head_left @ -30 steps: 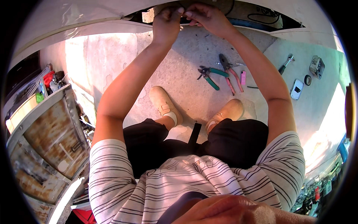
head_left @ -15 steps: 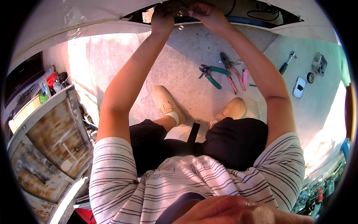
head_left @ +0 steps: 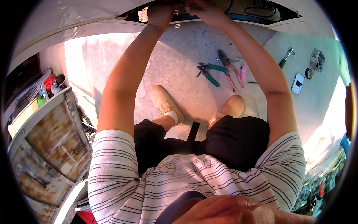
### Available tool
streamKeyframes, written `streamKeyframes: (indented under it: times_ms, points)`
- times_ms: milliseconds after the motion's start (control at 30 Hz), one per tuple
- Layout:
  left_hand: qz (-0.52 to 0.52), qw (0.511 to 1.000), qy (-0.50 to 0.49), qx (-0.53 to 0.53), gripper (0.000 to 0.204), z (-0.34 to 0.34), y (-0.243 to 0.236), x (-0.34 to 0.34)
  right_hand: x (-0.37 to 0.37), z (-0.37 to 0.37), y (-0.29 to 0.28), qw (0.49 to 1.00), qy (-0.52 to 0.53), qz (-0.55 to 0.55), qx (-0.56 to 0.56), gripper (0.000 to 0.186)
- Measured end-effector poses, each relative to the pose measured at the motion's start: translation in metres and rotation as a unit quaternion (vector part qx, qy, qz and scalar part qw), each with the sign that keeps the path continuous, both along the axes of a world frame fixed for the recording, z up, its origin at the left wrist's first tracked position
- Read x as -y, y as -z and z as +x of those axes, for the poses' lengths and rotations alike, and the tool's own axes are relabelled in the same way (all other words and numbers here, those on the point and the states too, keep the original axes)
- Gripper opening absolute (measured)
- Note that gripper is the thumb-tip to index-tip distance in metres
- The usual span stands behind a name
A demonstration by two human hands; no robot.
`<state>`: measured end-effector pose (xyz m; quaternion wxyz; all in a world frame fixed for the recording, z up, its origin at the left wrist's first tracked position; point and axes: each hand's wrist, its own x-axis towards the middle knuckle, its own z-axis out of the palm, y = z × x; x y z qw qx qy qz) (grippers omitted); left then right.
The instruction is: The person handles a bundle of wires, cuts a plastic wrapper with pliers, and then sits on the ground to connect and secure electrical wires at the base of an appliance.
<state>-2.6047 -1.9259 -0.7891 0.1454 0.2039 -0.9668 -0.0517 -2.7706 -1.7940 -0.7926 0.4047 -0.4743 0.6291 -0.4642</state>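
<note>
Both my arms reach forward to a long opening in a white panel. Inside it, black cables lie in loops above a blue edge. My left hand is in the dark of the opening, its fingers hidden by shadow and the frame's edge. Close beside it, my right hand has its fingers bent together in a pinch. A small pale bit shows at those fingertips, too small to name.
On the concrete between my arms lie green-handled cutters, red-handled pliers and a pink lighter. Farther right are a ratchet, a tape roll, a phone and a metal box. A rusty panel leans at left.
My hands stay at the opening and sit slightly higher in the picture, the right a little further left. The whole view has shifted slightly. The tools on the ground lie as before.
</note>
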Motion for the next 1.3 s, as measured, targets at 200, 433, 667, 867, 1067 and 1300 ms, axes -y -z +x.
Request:
streamKeyframes:
  times_ms: [200, 433, 667, 867, 1067, 1300]
  points:
    - [0.109, 0.986, -0.122, -0.024, 0.022, -0.007, 0.007, -0.004, 0.004, -0.016, 0.022, 1.000, 0.001, 0.020, 0.022, 0.024]
    - [0.749, 0.396, -0.019, -0.531, 0.036, 0.024, 0.095, 0.064, 0.020, 0.000, 0.016, 0.987, 0.018, 0.090, 0.134, 0.025]
    - [0.830, 0.337, 0.137, -0.423, 0.038, -0.012, 0.064, 0.036, 0.035, -0.012, 0.052, 0.999, 0.047, 0.012, -0.012, 0.032]
    - [0.526, 0.794, -0.096, -0.289, 0.029, -0.006, 0.035, 0.008, 0.044, -0.009, 0.057, 0.998, 0.002, 0.026, -0.061, 0.032]
    - [0.610, 0.728, -0.151, -0.275, 0.013, 0.004, 0.027, 0.009, 0.062, -0.002, 0.052, 0.996, -0.054, -0.010, -0.073, 0.029]
    - [0.605, 0.746, -0.093, -0.263, 0.012, -0.008, 0.005, -0.001, 0.075, -0.004, 0.078, 0.988, -0.037, -0.088, 0.124, 0.017]
